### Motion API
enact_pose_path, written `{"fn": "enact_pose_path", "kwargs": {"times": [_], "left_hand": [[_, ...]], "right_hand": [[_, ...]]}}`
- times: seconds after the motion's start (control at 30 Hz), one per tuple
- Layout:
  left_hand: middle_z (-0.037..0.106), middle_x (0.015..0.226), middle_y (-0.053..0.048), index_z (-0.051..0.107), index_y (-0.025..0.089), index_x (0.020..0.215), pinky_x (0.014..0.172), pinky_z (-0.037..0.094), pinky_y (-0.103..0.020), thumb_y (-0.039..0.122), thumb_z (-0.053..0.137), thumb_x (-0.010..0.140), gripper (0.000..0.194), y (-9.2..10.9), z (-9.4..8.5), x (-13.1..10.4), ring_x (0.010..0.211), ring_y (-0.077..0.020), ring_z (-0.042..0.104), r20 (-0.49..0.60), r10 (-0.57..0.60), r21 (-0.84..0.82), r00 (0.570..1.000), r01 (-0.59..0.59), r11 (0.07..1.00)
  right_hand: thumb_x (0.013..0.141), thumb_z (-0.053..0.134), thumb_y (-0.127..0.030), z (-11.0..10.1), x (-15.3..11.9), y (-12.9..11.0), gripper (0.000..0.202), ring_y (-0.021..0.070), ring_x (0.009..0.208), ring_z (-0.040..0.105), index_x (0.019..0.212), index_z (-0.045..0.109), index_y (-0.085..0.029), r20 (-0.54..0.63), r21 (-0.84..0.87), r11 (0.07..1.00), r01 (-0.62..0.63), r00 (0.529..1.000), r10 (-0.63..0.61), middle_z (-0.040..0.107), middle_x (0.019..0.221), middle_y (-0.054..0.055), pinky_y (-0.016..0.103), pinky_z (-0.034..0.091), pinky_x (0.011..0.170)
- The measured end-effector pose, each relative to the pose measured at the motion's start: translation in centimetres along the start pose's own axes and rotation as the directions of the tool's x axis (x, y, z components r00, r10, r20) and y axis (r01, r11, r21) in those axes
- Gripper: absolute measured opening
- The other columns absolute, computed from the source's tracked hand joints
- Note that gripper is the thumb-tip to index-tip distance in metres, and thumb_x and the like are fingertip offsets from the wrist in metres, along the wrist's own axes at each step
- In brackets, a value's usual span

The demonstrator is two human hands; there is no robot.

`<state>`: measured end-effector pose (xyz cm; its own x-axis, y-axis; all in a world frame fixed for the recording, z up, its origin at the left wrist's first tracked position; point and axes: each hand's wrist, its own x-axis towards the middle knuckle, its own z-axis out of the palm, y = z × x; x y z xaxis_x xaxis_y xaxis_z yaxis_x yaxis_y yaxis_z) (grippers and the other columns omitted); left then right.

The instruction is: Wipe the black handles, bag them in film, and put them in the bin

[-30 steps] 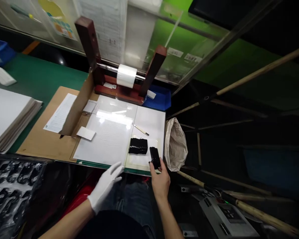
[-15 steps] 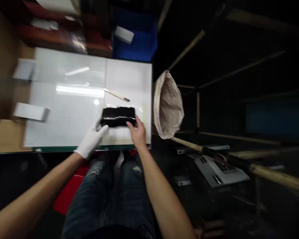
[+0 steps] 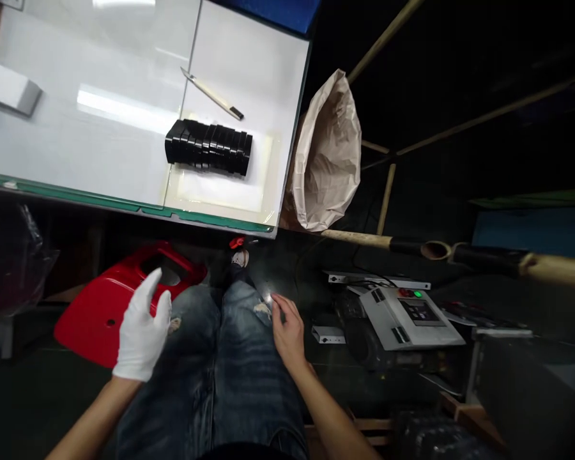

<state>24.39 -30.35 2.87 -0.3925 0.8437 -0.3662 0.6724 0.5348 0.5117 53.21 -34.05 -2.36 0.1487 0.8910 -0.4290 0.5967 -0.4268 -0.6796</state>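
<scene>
A row of glossy black pieces (image 3: 209, 147) lies together on the white table top (image 3: 124, 153), with neither hand touching it. Above it rests a cutter (image 3: 213, 94) with a pale handle and a dark end. My left hand (image 3: 142, 326), in a white glove, hangs over my lap beside a red plastic stool (image 3: 89, 313). Its thumb and fingers are apart and it holds nothing. My bare right hand (image 3: 287, 329) is above my other knee, fingers extended, with nothing visible in it.
An open brown paper bag (image 3: 333, 160) hangs at the table's right edge. A white box (image 3: 9, 86) sits at the table's left. Part of a blue bin (image 3: 287, 11) shows at the top. Bamboo-like poles (image 3: 357, 238) and a grey control box (image 3: 407, 319) are at the right.
Both hands have let go of the black pieces and drawn back from the table to above my lap. The view has turned and shifted, showing more of the stool and floor.
</scene>
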Motion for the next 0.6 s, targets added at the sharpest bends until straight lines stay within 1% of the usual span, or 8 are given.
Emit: {"fn": "enact_pose_path", "kwargs": {"times": [0.07, 0.13, 0.2, 0.3, 0.37, 0.47, 0.53, 0.6], "left_hand": [[0.055, 0.145, -0.013, 0.052, 0.022, 0.139, 0.117, 0.038, -0.051, 0.042, 0.047, 0.099, 0.046, -4.2, 1.2, -2.5, 0.139, -0.0339, 0.048, 0.131, -0.044, 0.077, 0.99, 0.034, 0.996], [0.058, 0.141, -0.015, 0.053, 0.022, 0.134, 0.113, 0.04, -0.058, 0.045, 0.043, 0.099, 0.043, -8.7, 2.7, -4.2, 0.138, -0.0384, 0.048, 0.208, -0.084, 0.147, 0.974, 0.054, 0.988], [0.06, 0.137, -0.015, 0.053, 0.023, 0.131, 0.11, 0.042, -0.06, 0.046, 0.042, 0.099, 0.041, -13.0, 4.7, -5.6, 0.135, -0.0398, 0.051, 0.241, -0.085, 0.193, 0.967, 0.038, 0.98], [0.061, 0.136, -0.015, 0.053, 0.023, 0.132, 0.113, 0.041, -0.054, 0.045, 0.042, 0.098, 0.042, -18.1, 8.6, -7.9, 0.132, -0.0366, 0.054, 0.269, -0.02, 0.218, 0.963, -0.041, 0.975], [0.06, 0.137, -0.017, 0.052, 0.02, 0.133, 0.117, 0.038, -0.049, 0.045, 0.041, 0.097, 0.046, -20.2, 11.7, -10.0, 0.131, -0.0342, 0.055, 0.288, 0.039, 0.217, 0.957, -0.105, 0.97], [0.059, 0.14, -0.013, 0.05, 0.022, 0.136, 0.119, 0.037, -0.043, 0.046, 0.043, 0.096, 0.047, -21.4, 16.9, -13.3, 0.131, -0.0301, 0.056, 0.34, 0.102, 0.167, 0.935, -0.167, 0.972], [0.057, 0.144, -0.007, 0.047, 0.028, 0.139, 0.119, 0.037, -0.042, 0.046, 0.047, 0.096, 0.047, -21.7, 21.1, -15.0, 0.132, -0.0278, 0.056, 0.384, 0.122, 0.107, 0.915, -0.175, 0.979], [0.056, 0.146, 0.0, 0.047, 0.035, 0.141, 0.119, 0.039, -0.041, 0.047, 0.051, 0.094, 0.049, -22.1, 25.9, -16.1, 0.132, -0.0267, 0.056, 0.418, 0.127, 0.055, 0.899, -0.165, 0.985]], "right_hand": [[0.098, 0.059, -0.04, 0.6, -2.7, 6.0, 0.029, 0.0216, 0.109, 0.065, 0.113, 0.066, -0.016, 0.003, -0.076, 0.981, -0.179, 0.984, 0.18, 0.068, 0.116, 0.007, 0.047, 0.052, 0.098], [0.097, 0.061, -0.038, 1.1, -3.9, 12.2, 0.028, 0.0199, 0.101, 0.067, 0.112, 0.065, -0.016, -0.003, -0.151, 0.924, -0.351, 0.935, 0.355, 0.068, 0.112, 0.006, 0.043, 0.056, 0.092], [0.097, 0.062, -0.037, 1.5, -4.1, 18.5, 0.027, 0.0183, 0.095, 0.067, 0.113, 0.064, -0.016, -0.01, -0.218, 0.849, -0.481, 0.871, 0.491, 0.068, 0.11, 0.006, 0.04, 0.057, 0.086], [0.097, 0.062, -0.036, 1.6, -3.5, 27.3, 0.028, 0.0188, 0.098, 0.066, 0.117, 0.063, -0.016, -0.031, -0.301, 0.748, -0.592, 0.79, 0.613, 0.066, 0.115, 0.007, 0.04, 0.057, 0.087], [0.097, 0.062, -0.036, 1.5, -3.0, 32.7, 0.03, 0.0199, 0.102, 0.066, 0.12, 0.062, -0.017, -0.04, -0.34, 0.701, -0.627, 0.754, 0.655, 0.065, 0.119, 0.007, 0.042, 0.057, 0.089], [0.096, 0.062, -0.037, 1.0, -1.7, 40.3, 0.031, 0.0209, 0.105, 0.065, 0.121, 0.062, -0.018, -0.05, -0.382, 0.664, -0.643, 0.732, 0.68, 0.064, 0.122, 0.008, 0.043, 0.056, 0.091], [0.096, 0.062, -0.038, 0.7, 0.0, 45.5, 0.032, 0.0215, 0.107, 0.064, 0.122, 0.061, -0.018, -0.087, -0.406, 0.646, -0.646, 0.731, 0.677, 0.064, 0.123, 0.008, 0.044, 0.055, 0.093], [0.097, 0.061, -0.039, 0.6, 2.6, 51.2, 0.035, 0.0226, 0.11, 0.063, 0.125, 0.06, -0.019, -0.16, -0.425, 0.63, -0.65, 0.739, 0.655, 0.062, 0.126, 0.009, 0.046, 0.054, 0.095]]}}
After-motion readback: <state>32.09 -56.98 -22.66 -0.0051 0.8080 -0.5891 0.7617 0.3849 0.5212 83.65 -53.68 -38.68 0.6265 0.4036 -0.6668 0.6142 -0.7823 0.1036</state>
